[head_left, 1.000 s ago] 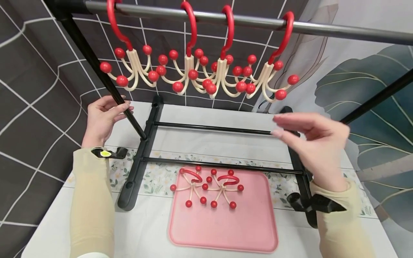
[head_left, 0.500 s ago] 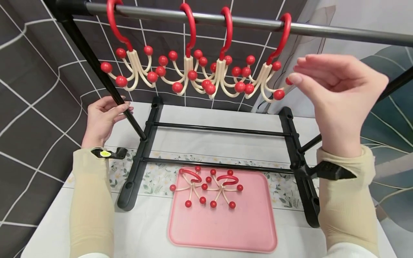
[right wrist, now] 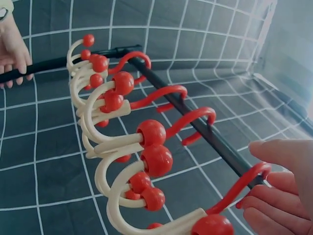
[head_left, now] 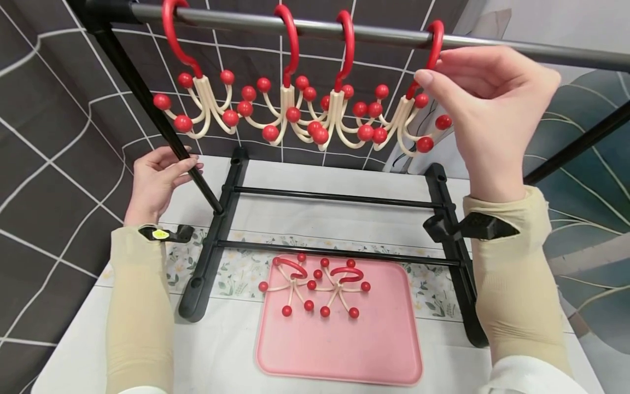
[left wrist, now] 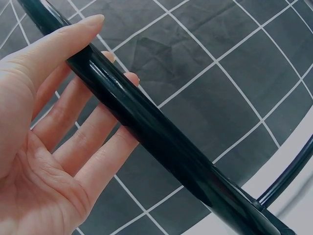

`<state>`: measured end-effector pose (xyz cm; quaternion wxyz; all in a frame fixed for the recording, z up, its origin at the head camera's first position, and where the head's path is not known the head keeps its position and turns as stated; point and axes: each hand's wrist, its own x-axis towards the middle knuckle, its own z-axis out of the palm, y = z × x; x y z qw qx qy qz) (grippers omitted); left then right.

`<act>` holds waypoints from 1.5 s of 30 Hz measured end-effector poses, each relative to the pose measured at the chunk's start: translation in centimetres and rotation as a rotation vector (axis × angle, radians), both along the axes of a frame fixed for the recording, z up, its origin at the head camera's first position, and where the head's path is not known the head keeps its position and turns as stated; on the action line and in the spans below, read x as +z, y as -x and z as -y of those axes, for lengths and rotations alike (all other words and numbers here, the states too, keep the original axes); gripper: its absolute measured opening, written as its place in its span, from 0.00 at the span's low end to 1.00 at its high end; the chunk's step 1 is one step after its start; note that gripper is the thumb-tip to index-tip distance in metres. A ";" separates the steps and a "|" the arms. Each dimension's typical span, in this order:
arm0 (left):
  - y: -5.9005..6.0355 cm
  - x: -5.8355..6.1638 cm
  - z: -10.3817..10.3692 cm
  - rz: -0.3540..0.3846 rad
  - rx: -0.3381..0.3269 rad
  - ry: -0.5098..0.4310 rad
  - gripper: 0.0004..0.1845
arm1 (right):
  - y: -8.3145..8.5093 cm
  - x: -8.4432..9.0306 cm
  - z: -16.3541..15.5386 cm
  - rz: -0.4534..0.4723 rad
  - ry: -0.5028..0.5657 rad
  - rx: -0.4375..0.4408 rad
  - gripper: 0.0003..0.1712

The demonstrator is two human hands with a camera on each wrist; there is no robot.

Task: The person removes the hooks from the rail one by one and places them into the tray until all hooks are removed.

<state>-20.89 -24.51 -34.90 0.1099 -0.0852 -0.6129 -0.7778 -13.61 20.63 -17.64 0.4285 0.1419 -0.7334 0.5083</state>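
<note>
Your right hand (head_left: 487,104) pinching rightmost red hook (head_left: 432,52) on grey rail (head_left: 315,28), your left hand (head_left: 158,180) loosely curled around black rack post (head_left: 147,104), 2 hangers (head_left: 315,284) on pink tray (head_left: 339,350) near you.

Red-and-cream hooks (head_left: 414,117), pink tray (head_left: 339,350)

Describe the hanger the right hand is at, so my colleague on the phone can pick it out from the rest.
Find the grey rail across the top of the black rack. Four red-hooked hangers with cream arms and red ball tips hang along it; two more lie on the pink tray below. Yours is the rightmost hanger on the rail, the only one with the right hand at its hook.
</note>
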 end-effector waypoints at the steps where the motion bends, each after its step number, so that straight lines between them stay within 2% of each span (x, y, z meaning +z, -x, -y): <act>1: 0.0 0.0 0.0 0.000 0.000 -0.001 0.12 | 0.0 0.1 0.1 -0.007 -0.028 -0.006 0.13; 6: 0.0 0.0 -0.1 -0.002 -0.004 -0.011 0.12 | -0.2 0.6 0.8 0.067 0.059 0.026 0.13; 8: 0.1 0.0 -0.1 -0.008 -0.005 -0.014 0.12 | -0.2 0.7 1.0 0.111 0.133 0.027 0.13; 13: 0.2 0.1 -0.1 -0.023 -0.009 -0.017 0.13 | 0.0 0.4 0.7 0.115 0.121 -0.025 0.12; 18: 0.2 0.1 -0.2 -0.024 -0.012 -0.023 0.12 | 0.6 -0.2 -0.2 0.022 -0.020 -0.051 0.12; 20: 0.1 0.1 -0.2 -0.026 -0.012 -0.024 0.12 | 0.8 -0.4 -0.3 -0.009 -0.038 -0.052 0.11; 25: 0.1 0.0 -0.3 -0.032 -0.014 -0.027 0.12 | 1.1 -0.3 -0.2 -0.031 0.025 -0.054 0.07; 30: 0.1 0.0 -0.4 -0.024 -0.015 -0.022 0.12 | 1.2 -0.4 -0.4 -0.077 0.003 -0.059 0.07; 45: 0.1 -0.1 -0.5 -0.027 -0.015 -0.028 0.12 | 0.5 0.5 -1.3 -0.121 0.050 -0.093 0.07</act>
